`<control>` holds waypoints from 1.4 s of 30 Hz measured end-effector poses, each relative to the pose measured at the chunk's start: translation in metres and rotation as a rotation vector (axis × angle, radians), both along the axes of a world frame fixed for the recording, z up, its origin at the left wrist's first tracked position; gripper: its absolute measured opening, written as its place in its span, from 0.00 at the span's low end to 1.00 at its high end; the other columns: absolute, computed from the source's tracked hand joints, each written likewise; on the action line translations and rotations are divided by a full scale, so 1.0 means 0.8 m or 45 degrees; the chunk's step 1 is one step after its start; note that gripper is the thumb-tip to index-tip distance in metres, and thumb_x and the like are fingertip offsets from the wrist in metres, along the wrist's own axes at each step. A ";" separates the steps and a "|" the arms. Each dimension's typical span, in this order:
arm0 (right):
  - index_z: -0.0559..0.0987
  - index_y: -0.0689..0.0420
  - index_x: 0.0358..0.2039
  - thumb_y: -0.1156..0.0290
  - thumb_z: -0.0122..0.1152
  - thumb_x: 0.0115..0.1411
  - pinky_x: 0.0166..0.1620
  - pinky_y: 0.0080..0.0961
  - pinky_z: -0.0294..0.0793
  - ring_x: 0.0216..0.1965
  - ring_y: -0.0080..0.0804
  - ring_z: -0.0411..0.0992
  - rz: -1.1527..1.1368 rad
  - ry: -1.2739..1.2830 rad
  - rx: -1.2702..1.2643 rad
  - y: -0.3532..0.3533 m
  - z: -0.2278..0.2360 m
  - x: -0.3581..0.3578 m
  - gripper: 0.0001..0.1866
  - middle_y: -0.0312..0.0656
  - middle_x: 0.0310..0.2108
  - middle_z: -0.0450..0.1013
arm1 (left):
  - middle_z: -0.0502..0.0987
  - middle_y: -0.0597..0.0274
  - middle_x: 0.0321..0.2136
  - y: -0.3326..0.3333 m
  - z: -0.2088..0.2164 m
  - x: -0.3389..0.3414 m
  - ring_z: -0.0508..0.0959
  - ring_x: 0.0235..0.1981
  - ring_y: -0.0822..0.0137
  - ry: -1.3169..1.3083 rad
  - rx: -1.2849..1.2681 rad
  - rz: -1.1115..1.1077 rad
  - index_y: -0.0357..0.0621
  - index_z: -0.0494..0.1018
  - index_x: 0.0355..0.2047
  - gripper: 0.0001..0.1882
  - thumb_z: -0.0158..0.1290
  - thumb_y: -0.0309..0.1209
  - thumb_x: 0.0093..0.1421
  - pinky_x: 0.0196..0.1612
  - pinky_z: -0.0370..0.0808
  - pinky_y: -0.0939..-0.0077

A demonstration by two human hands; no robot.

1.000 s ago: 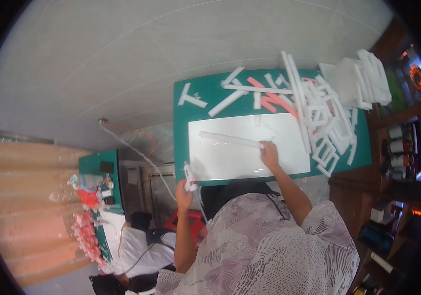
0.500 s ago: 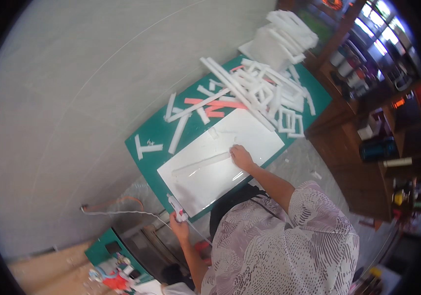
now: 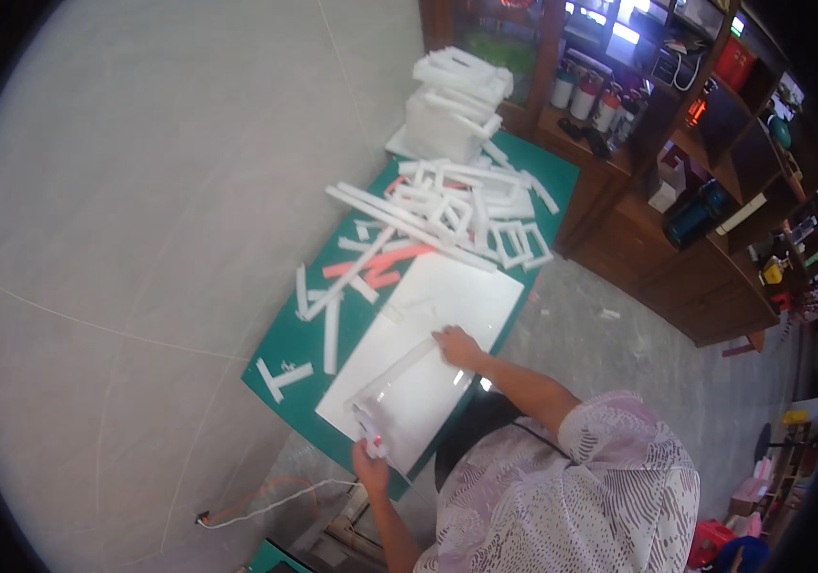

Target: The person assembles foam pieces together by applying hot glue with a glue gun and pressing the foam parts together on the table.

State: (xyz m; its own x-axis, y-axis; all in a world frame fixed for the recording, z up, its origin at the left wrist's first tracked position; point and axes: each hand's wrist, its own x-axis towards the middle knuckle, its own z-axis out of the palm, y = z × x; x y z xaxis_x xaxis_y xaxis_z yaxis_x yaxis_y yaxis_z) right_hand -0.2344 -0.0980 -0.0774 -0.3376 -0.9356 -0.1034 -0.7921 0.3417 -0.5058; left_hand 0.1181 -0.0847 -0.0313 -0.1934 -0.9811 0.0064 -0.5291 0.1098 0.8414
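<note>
My left hand (image 3: 370,470) is closed around a white glue gun (image 3: 369,427) with a bit of red on it, at the near left end of the white board (image 3: 471,286). The gun's tip is close to the near end of a long white foam strip (image 3: 399,370) lying on that board. My right hand (image 3: 461,350) grips the far end of the strip with bent fingers. The strip is hard to tell from the equally white board, and whether the gun's tip touches it is unclear.
Loose white foam strips and frames (image 3: 447,212) lie heaped on the far part of the green table (image 3: 549,172), with red strips (image 3: 371,263) beside them. A stack of white foam (image 3: 447,119) stands at the back. White and orange cords (image 3: 275,503) run to the wall. Wooden shelves (image 3: 638,229) stand right.
The view has turned, so the table appears rotated. My left hand has brought the glue gun from the board's edge in over the board to the strip's near end. My right hand stays at the far end.
</note>
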 end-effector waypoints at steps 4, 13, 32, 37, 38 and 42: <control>0.71 0.53 0.51 0.74 0.48 0.50 0.46 0.39 0.70 0.46 0.47 0.64 -0.027 -0.092 0.010 0.031 -0.001 -0.014 0.24 0.48 0.41 0.66 | 0.72 0.47 0.34 0.004 0.027 -0.039 0.73 0.35 0.51 -0.251 -0.006 -0.155 0.36 0.68 0.38 0.17 0.59 0.25 0.48 0.40 0.69 0.66; 0.73 0.53 0.47 0.75 0.46 0.51 0.47 0.41 0.68 0.44 0.48 0.67 0.124 -0.360 0.060 0.032 0.000 -0.062 0.21 0.51 0.39 0.69 | 0.70 0.50 0.32 0.013 0.029 -0.045 0.71 0.35 0.46 -0.641 -0.067 -0.545 0.44 0.68 0.38 0.22 0.53 0.19 0.38 0.37 0.68 0.57; 0.76 0.55 0.26 0.67 0.51 0.52 0.35 0.39 0.69 0.30 0.47 0.71 0.551 -0.574 -0.025 0.049 0.054 -0.285 0.07 0.47 0.25 0.72 | 0.65 0.48 0.41 0.049 -0.023 -0.113 0.66 0.44 0.48 -0.800 0.142 -0.055 0.40 0.66 0.45 0.29 0.50 0.14 0.37 0.48 0.65 0.57; 0.76 0.57 0.31 0.73 0.55 0.52 0.31 0.31 0.69 0.27 0.40 0.71 0.232 -0.648 -0.412 0.050 0.073 -0.365 0.06 0.45 0.24 0.72 | 0.64 0.46 0.42 0.048 0.010 -0.145 0.66 0.44 0.45 -0.824 0.123 -0.032 0.42 0.65 0.48 0.31 0.50 0.14 0.38 0.48 0.66 0.57; 0.75 0.57 0.31 0.74 0.54 0.52 0.31 0.29 0.69 0.26 0.39 0.71 0.067 -0.813 -0.331 0.047 0.074 -0.387 0.05 0.45 0.24 0.71 | 0.64 0.46 0.42 0.052 0.010 -0.144 0.66 0.44 0.45 -0.833 0.131 -0.023 0.42 0.65 0.48 0.31 0.50 0.14 0.38 0.48 0.66 0.57; 0.73 0.57 0.35 0.76 0.54 0.51 0.31 0.30 0.69 0.27 0.41 0.70 -0.634 -0.588 -0.525 0.028 0.076 -0.463 0.09 0.46 0.24 0.70 | 0.64 0.42 0.43 0.058 0.002 -0.145 0.66 0.44 0.42 -0.790 0.002 0.032 0.40 0.63 0.50 0.31 0.51 0.15 0.41 0.47 0.67 0.55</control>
